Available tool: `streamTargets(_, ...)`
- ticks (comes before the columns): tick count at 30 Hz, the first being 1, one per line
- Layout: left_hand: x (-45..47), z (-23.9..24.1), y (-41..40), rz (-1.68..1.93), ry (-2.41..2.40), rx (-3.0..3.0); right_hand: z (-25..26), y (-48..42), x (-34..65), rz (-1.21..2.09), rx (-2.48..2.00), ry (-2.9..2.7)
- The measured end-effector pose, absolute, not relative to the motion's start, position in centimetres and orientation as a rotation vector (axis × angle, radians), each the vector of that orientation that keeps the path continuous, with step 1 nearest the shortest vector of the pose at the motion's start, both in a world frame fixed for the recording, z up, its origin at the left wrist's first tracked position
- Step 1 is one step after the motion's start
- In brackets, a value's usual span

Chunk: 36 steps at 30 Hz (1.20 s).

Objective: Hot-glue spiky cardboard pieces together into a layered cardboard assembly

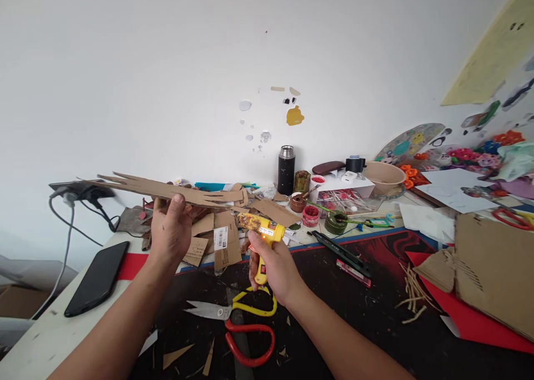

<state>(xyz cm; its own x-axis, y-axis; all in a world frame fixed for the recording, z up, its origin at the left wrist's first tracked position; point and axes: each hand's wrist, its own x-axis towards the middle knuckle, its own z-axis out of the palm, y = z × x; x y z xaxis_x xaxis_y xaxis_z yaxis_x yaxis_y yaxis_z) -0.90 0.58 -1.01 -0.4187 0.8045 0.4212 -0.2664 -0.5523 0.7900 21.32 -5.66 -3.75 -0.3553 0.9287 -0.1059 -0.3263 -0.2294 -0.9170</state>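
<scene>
My left hand [172, 224] pinches a long, jagged-edged strip of cardboard [154, 189], raised above the table and pointing left. Wrapped round a yellow hot glue gun [273, 233] is my right hand [277, 263]. The gun's nozzle faces left, close to the right end of the strip; whether they touch I cannot tell. Below the gun, scissors [233, 313] with one yellow and one red handle lie on the dark mat [342, 324], their blades pointing left. Small cardboard scraps [177, 356] lie near them.
Cardboard pieces [227, 241] pile up behind my hands. A black phone [98, 280] lies at left, near a power strip [79, 190] with cables. Paint jars [311, 216], a black flask [286, 171] and a box cutter [340, 252] are right of centre. Folded cardboard [492, 274] lies at right.
</scene>
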Motion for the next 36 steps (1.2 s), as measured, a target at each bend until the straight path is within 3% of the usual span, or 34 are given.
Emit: streamTargets(36,0.3,-2.5,0.7,1.967,0.892,1.08,-3.5,-6.5,21.0,1.811,-0.822,-1.152)
